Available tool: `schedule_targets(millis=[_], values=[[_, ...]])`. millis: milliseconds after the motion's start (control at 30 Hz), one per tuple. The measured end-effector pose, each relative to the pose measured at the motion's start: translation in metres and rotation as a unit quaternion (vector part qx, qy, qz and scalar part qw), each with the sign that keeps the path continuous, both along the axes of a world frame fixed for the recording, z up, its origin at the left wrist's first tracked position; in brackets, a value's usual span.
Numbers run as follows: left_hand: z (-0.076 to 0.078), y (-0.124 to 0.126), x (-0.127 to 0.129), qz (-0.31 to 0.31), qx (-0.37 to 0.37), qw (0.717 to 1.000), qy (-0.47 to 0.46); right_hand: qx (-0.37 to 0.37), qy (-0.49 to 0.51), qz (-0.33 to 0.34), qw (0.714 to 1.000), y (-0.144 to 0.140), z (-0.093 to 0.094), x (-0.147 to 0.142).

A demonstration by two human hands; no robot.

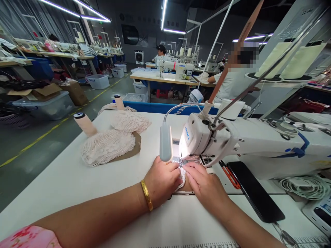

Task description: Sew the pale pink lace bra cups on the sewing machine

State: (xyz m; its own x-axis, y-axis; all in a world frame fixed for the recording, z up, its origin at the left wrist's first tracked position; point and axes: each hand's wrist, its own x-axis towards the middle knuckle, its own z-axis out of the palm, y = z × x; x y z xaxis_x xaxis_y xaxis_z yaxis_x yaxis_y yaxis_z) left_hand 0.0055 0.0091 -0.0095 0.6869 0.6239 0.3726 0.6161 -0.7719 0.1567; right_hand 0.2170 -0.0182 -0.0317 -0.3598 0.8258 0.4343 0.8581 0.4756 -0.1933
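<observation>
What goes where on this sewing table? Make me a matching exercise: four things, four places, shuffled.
Things:
1. lace piece
2. black phone
3. gold bangle
4. thread cone

Places:
A. on the left wrist
B. standing at the table's left edge
C. under both hands at the needle
D. lying right of the right hand

Pairs: 1-C, 2-D, 3-A, 4-B.

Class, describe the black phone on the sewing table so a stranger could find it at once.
Start at the white sewing machine. On the table before it, beside the right hand, lies the black phone, face up. It is flat, dark and glossy, unlike the orange-handled snips alongside.
</observation>
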Motion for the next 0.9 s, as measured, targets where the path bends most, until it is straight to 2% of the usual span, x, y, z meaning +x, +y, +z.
schedule_targets(millis=[233, 333, 500, 600, 667, 767, 900], values=[[-0.001, 0.006, 0.002, 0.003, 0.006, 1.0, 0.001, -0.001, -0.017, -0.027, 0.999, 0.002, -0.004, -0.001], [0.002, 0.007, 0.001, 0.008, -0.013, 1.0, 0.0, 0.002, -0.022, -0.028, 0.999, 0.002, -0.002, 0.0], [0.02, -0.004, -0.007, 0.005, -0.092, 0.996, -0.001, -0.002, -0.009, 0.017, 1.0, -0.002, 0.006, 0.003], [0.024, -0.012, -0.01, -0.001, -0.096, 0.995, 0.006, -0.013, -0.009, 0.06, 0.998, -0.002, 0.008, 0.002], [0.02, -0.014, -0.008, -0.004, -0.081, 0.997, -0.003, -0.027, 0.001, 0.064, 0.998, -0.001, 0.008, 0.001], [0.008, -0.004, -0.003, -0.005, -0.065, 0.997, -0.03, -0.068, 0.075, 0.027, 0.994, 0.001, 0.012, -0.002], [-0.002, 0.018, -0.001, 0.037, -0.102, 0.99, -0.088, -0.138, 0.194, -0.027, 0.971, 0.002, 0.017, -0.007]])
